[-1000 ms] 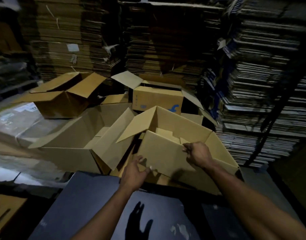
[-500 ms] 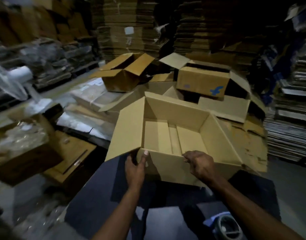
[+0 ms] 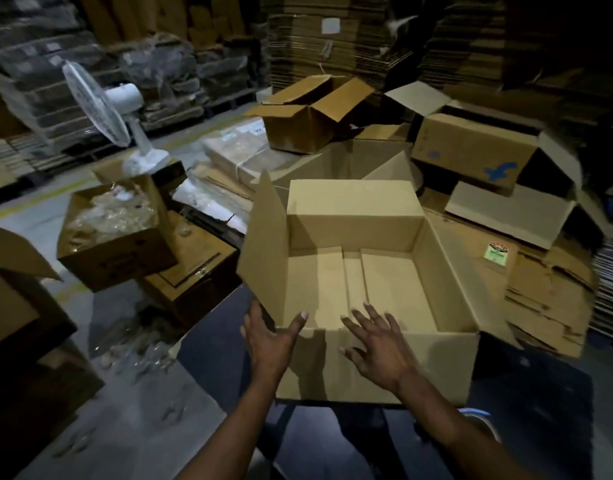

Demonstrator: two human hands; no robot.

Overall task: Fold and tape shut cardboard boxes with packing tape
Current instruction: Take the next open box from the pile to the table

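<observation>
Nearest the camera, the left hand (image 3: pixel 268 344) lies against the near-left corner of the open cardboard box (image 3: pixel 374 292), thumb over the rim, its fingers (image 3: pixel 255 315) straight and gripping nothing. The right hand (image 3: pixel 379 348) is spread flat at the near wall, fingers released and reaching over the rim into the box. The box sits upright on the dark tabletop (image 3: pixel 215 355), just in front of the person. Its near flap (image 3: pixel 374 365) hangs down outside, the left flap (image 3: pixel 263 244) stands up, and the far flap (image 3: pixel 355 199) tilts inward; the bottom panels meet loosely with a gap between them.

The step in hand looks like squaring the box before closing. To do it well, both palms should steady the near wall, the short flaps should go down first, then the long ones brought to meet evenly so tape can bridge the seam. No tape roll can be identified here.

Farther off lie other open boxes (image 3: pixel 312 119), a white fan (image 3: pixel 104 105) and stacked flat cardboard (image 3: pixel 333 36).
</observation>
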